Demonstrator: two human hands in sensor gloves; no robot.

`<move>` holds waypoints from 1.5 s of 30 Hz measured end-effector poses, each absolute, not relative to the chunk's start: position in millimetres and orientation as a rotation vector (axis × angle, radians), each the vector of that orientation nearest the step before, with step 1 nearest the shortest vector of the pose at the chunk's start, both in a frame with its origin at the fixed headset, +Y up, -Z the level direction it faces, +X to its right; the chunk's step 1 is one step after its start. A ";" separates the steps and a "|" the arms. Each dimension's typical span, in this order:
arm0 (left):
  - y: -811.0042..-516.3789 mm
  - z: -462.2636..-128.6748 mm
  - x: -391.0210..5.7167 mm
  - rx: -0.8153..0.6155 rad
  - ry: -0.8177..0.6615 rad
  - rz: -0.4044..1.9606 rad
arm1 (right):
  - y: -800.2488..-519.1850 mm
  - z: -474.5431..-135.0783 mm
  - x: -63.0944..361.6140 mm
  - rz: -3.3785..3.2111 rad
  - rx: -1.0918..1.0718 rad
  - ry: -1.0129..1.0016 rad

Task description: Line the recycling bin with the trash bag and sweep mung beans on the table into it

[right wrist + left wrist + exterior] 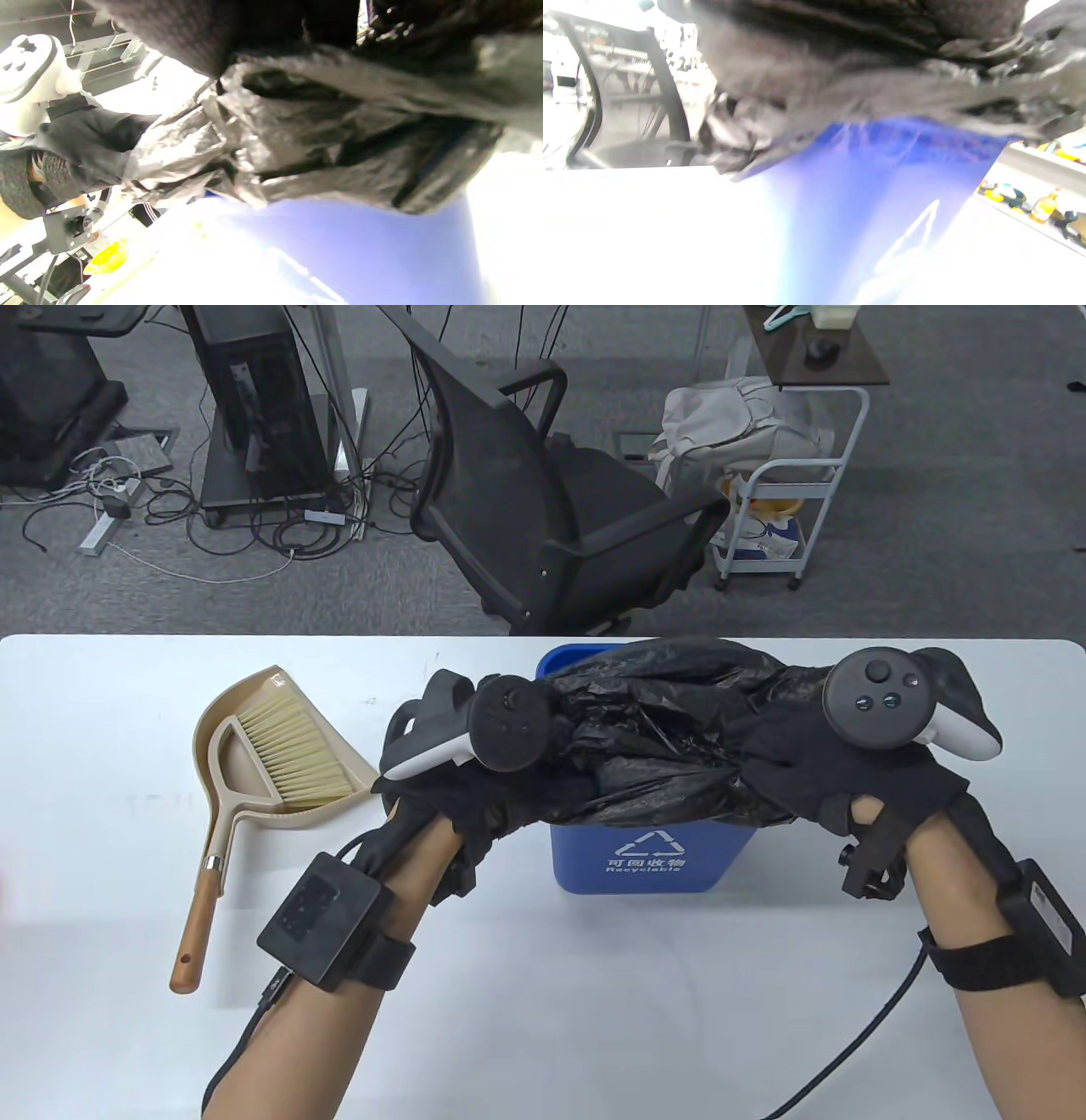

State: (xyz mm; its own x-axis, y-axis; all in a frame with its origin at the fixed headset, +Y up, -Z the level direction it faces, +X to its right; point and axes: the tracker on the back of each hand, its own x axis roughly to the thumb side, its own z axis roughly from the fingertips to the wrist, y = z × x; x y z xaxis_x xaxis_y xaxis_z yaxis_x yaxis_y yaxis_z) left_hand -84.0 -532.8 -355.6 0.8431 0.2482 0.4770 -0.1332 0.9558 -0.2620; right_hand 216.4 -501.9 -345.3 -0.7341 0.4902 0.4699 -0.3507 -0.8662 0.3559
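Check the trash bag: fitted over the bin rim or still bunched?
Still bunched. The black trash bag is crumpled above the blue recycling bin, held by left hand and right hand; far-left rim bare.

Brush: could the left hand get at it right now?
Probably not yet. The table between the left hand and the brush in the dustpan looks clear, but that hand is gripping the bag over the bin.

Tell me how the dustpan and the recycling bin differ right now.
The dustpan is beige and lies flat on the table's left, untouched, with a brush resting in it; the recycling bin is blue and stands upright at the centre. The bin's top is covered by a black trash bag that both hands hold. Both sit on the white table.
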 end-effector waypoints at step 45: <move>-544.4 -384.8 -51.3 -0.266 -0.482 0.308 | -543.8 -386.3 192.1 2.852 0.477 0.456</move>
